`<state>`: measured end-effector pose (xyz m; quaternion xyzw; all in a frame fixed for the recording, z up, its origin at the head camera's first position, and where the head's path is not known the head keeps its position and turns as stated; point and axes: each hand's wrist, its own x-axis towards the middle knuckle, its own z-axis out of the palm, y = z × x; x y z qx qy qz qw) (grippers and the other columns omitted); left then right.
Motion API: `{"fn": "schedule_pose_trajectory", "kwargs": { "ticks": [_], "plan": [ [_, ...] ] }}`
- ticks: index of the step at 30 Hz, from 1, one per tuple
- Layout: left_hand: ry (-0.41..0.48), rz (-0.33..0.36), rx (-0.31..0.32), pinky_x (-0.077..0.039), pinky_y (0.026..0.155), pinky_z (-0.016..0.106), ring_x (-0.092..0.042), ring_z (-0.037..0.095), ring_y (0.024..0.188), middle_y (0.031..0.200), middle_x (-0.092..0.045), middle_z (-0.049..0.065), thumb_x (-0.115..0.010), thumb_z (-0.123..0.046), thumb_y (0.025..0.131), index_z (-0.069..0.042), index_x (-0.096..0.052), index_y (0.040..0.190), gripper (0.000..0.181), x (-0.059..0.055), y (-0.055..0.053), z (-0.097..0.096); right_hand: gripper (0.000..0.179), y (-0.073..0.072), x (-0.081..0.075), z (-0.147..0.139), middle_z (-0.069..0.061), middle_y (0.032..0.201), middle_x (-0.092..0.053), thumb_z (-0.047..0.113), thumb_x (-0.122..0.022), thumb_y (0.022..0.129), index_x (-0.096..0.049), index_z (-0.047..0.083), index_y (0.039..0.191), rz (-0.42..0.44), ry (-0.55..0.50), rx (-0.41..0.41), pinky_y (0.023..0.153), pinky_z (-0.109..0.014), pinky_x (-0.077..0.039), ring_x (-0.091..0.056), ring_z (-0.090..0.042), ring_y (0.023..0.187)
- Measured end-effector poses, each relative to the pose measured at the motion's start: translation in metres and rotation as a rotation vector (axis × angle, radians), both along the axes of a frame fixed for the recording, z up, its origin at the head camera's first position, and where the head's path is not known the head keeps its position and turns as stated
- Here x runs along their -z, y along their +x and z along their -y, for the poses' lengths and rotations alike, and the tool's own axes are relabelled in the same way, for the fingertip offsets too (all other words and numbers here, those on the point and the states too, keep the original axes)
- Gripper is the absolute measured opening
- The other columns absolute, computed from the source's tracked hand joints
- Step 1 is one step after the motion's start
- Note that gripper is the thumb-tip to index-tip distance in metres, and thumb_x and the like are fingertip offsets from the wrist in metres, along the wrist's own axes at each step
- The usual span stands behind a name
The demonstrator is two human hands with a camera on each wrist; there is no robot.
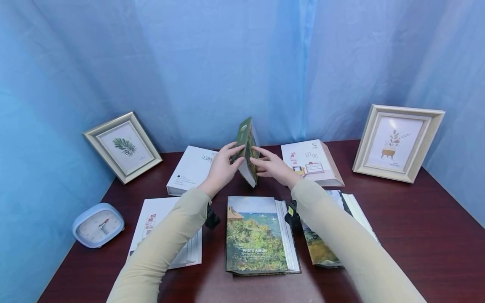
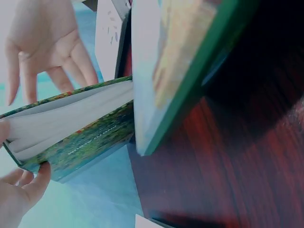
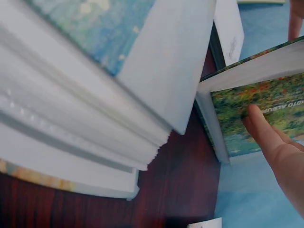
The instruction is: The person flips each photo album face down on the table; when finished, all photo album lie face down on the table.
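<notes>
A photo album (image 1: pixel 244 131) with a green painted cover stands on end at the back of the table, leaning, its covers slightly apart. My left hand (image 1: pixel 222 166) pinches it, fingers on the left cover and thumb by the page edges. The left wrist view shows the thumb against the white pages (image 2: pixel 71 118). My right hand (image 1: pixel 275 167) touches the right cover with fairly straight fingers. In the right wrist view, a fingertip of that hand rests on the printed cover (image 3: pixel 280 102). Directly in front lies another photo album (image 1: pixel 257 240) with a garden-and-sea picture.
White albums lie back left (image 1: pixel 193 166), back right (image 1: pixel 312 162) and front left (image 1: pixel 191 252). Another painted album (image 1: pixel 322 248) lies under my right forearm. A blue clock (image 1: pixel 98 225) and a plant picture frame (image 1: pixel 123 147) stand left; another frame (image 1: pixel 395 143) stands right. Blue curtain hangs behind.
</notes>
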<state>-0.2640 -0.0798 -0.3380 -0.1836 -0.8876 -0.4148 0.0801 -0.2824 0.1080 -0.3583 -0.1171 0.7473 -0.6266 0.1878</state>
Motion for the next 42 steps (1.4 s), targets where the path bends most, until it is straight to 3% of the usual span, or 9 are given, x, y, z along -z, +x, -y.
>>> {"fn": "schedule_pose_trajectory", "kwargs": {
  "ticks": [5, 13, 18, 22, 25, 33, 36, 42],
  "plan": [
    [0.071, 0.051, -0.008, -0.044, 0.102, 0.039, -0.039, 0.032, 0.134, 0.151, -0.027, 0.018, -0.058, -0.016, 0.096, -0.011, -0.055, 0.134, 0.039, 0.002, 0.0, -0.001, 0.063, 0.003, -0.006, 0.001, -0.024, 0.15, -0.025, 0.027, -0.049, 0.1, -0.016, 0.023, 0.153, -0.022, -0.028, 0.011, 0.104, -0.053, -0.038, -0.041, -0.042, 0.13],
    [0.138, 0.121, 0.067, -0.041, 0.105, 0.039, -0.04, 0.03, 0.134, 0.149, -0.035, 0.015, -0.056, -0.013, 0.096, -0.013, -0.051, 0.138, 0.042, 0.002, -0.002, -0.002, 0.062, 0.004, -0.013, 0.001, -0.022, 0.145, -0.034, 0.034, -0.05, 0.099, -0.02, 0.027, 0.152, -0.036, -0.069, 0.099, 0.102, -0.052, -0.041, -0.046, -0.04, 0.127],
    [0.118, 0.147, 0.085, -0.042, 0.105, 0.038, -0.042, 0.029, 0.132, 0.149, -0.034, 0.014, -0.055, -0.015, 0.097, -0.015, -0.049, 0.139, 0.043, 0.0, -0.004, -0.005, 0.064, 0.004, -0.018, -0.001, -0.021, 0.146, -0.035, 0.037, -0.052, 0.097, -0.019, 0.028, 0.152, -0.038, -0.111, 0.118, 0.102, -0.052, -0.041, -0.046, -0.038, 0.128],
    [0.085, 0.137, 0.085, -0.049, 0.091, 0.037, -0.045, 0.028, 0.129, 0.15, -0.032, 0.014, -0.054, -0.014, 0.097, -0.016, -0.049, 0.139, 0.043, -0.001, -0.005, -0.006, 0.064, 0.002, -0.021, -0.001, -0.021, 0.145, -0.035, 0.033, -0.053, 0.098, -0.019, 0.028, 0.152, -0.038, -0.128, 0.12, 0.102, -0.053, -0.04, -0.044, -0.038, 0.129],
    [0.058, 0.133, 0.088, -0.046, 0.079, 0.036, -0.043, 0.028, 0.13, 0.15, -0.032, 0.014, -0.052, -0.011, 0.098, -0.017, -0.048, 0.14, 0.043, 0.0, -0.005, -0.005, 0.064, 0.003, -0.023, -0.001, -0.022, 0.145, -0.034, 0.03, -0.052, 0.098, -0.018, 0.026, 0.153, -0.032, -0.125, 0.123, 0.103, -0.054, -0.04, -0.042, -0.038, 0.13],
    [0.047, 0.153, 0.105, -0.041, 0.075, 0.035, -0.035, 0.027, 0.138, 0.153, -0.029, 0.012, -0.045, -0.008, 0.1, -0.017, -0.049, 0.139, 0.041, 0.008, -0.004, -0.005, 0.061, 0.007, -0.019, -0.003, -0.021, 0.146, -0.034, 0.026, -0.052, 0.098, -0.022, 0.025, 0.152, 0.004, -0.094, 0.142, 0.102, -0.054, -0.04, -0.042, -0.038, 0.13],
    [0.05, 0.158, 0.116, -0.041, 0.077, 0.035, -0.034, 0.026, 0.138, 0.154, -0.028, 0.012, -0.045, -0.009, 0.1, -0.017, -0.05, 0.138, 0.04, 0.011, -0.005, -0.004, 0.063, 0.008, -0.016, -0.005, -0.021, 0.146, -0.033, 0.024, -0.051, 0.099, -0.019, 0.024, 0.153, 0.019, -0.095, 0.136, 0.102, -0.053, -0.04, -0.042, -0.038, 0.13],
    [0.045, 0.146, 0.152, -0.044, 0.093, 0.039, -0.038, 0.027, 0.136, 0.154, -0.028, 0.009, -0.046, -0.008, 0.1, -0.016, -0.05, 0.138, 0.04, 0.015, -0.004, -0.005, 0.065, 0.011, -0.016, -0.01, -0.023, 0.146, -0.031, 0.02, -0.049, 0.099, -0.015, 0.023, 0.154, 0.054, -0.143, 0.12, 0.103, -0.055, -0.039, -0.041, -0.04, 0.131]
  ]
}}
